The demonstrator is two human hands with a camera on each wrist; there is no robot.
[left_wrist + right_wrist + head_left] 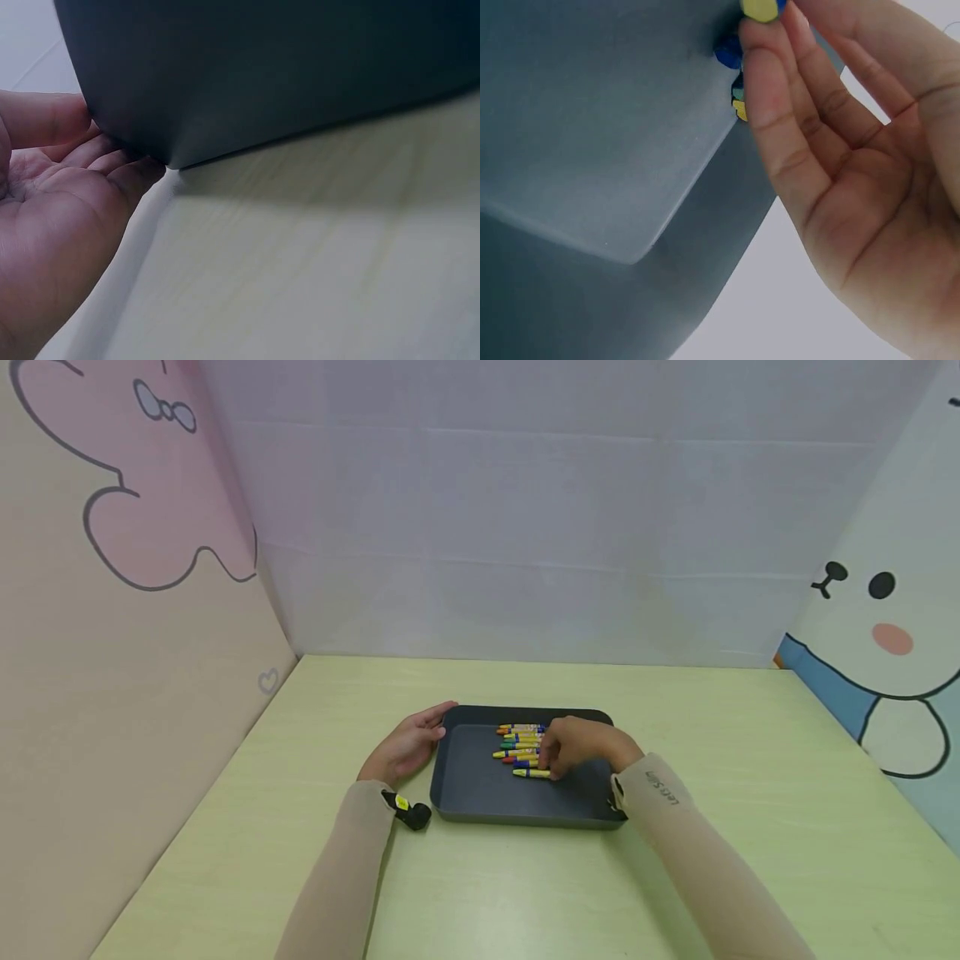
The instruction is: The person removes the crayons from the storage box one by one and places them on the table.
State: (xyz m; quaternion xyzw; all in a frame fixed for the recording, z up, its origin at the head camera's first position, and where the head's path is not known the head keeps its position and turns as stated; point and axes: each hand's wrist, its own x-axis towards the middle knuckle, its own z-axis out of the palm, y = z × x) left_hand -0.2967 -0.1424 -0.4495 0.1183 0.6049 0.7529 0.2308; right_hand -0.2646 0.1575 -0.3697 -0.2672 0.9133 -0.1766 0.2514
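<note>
Sleeves (330, 868): cropped by the lower edge.
Right hand (577, 745): nearest crayon (529, 773) pinched, inside the tray (480, 803); best aligned lightly with the crayon row (517, 746).
Left hand (405, 750): fingers laid loosely against the tray's left side; best kept steady.
Hidden: row's right ends, masked by the right hand.

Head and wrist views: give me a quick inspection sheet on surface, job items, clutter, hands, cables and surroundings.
Surface: pale yellow-green table.
Job's things: dark gray tray holding crayons, lying roughly side by side; count unclear behind the hand.
Clutter: nothing seen.
Left hand: touches the tray's left side near the far corner; grip unclear. Black device at its wrist.
Right hand: appears to pinch the nearest crayon.
Cables: nothing seen.
Surroundings: pale backdrop, cartoon-printed side panels.
</note>
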